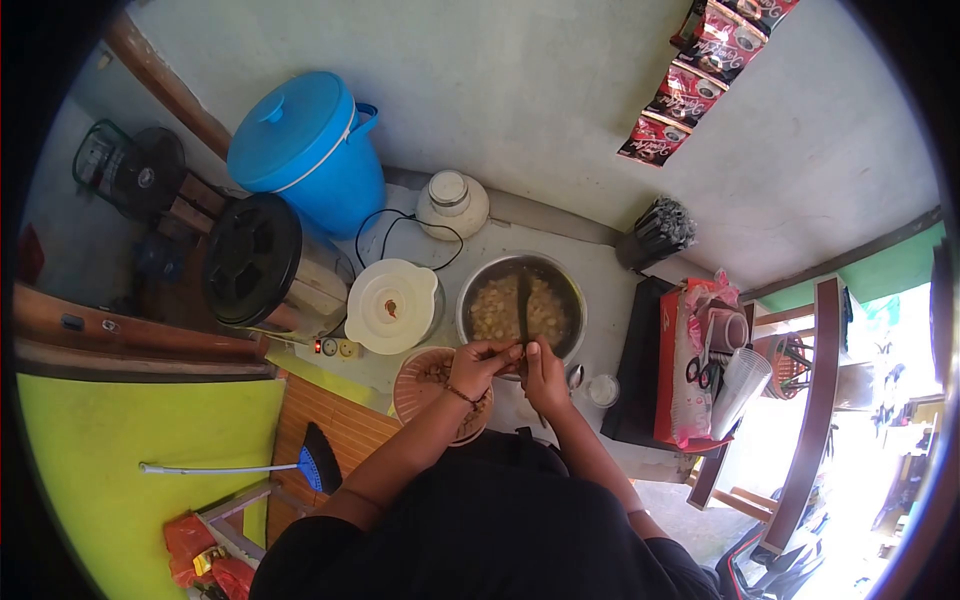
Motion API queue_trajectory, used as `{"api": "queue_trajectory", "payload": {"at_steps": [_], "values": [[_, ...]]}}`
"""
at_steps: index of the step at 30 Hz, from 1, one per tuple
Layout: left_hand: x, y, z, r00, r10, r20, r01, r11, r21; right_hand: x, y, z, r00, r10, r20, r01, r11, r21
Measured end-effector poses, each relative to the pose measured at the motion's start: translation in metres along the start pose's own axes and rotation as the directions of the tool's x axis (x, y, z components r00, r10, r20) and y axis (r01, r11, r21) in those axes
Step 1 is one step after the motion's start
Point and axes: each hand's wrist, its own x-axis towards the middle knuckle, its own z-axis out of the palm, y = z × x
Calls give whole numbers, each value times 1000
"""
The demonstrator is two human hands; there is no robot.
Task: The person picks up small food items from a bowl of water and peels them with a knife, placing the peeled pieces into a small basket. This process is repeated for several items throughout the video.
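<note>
Left hand [480,366] pinches a small piece [519,349]. Right hand [546,376] is clenched against it, its hold unclear. Location: near rim of bowl [466,300], on desk [602,292]; basket [405,386] to the left. Step: apparently trimming. Next calls for a steady grip, with the piece kept over the bowl.

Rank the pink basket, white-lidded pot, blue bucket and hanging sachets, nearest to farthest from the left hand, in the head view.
1. Pink basket, directly under the wrist of the left hand.
2. White-lidded pot, to the hand's upper left.
3. Blue bucket, back left against the wall.
4. Hanging sachets, upper right on the wall.
</note>
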Motion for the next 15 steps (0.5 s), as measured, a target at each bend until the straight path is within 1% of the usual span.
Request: {"api": "queue_trajectory", "payload": {"at_steps": [2, 5, 8, 11, 13, 14, 15], "values": [[7, -4, -2, 999, 9, -49, -10, 1000, -22, -1, -6, -5, 993, 105, 49, -112, 980, 166], [15, -10, -4, 995, 29, -95, -32, 999, -25, -8, -24, -7, 997, 21, 69, -30, 991, 130], [17, -8, 2, 996, 24, -90, -29, 998, -56, -4, -15, -7, 998, -38, 48, 35, 998, 60], [18, -10, 2, 998, -1, -69, -2, 999, -55, -1, -12, -6, 996, -86, 1, 85, 990, -111], [15, -6, 6, 997, -25, -72, 22, 999, -45, 0, -12, -3, 996, -81, -37, 72, 975, -209], [12, -4, 10, 993, -42, -108, 39, 999, -27, 0, -13, -2, 995, -82, -55, 66, 964, -257], [7, 3, 18, 988, -57, -144, 57, 998, -10, 2, -10, 0, 994, -84, -69, 63, 962, -264]]}}
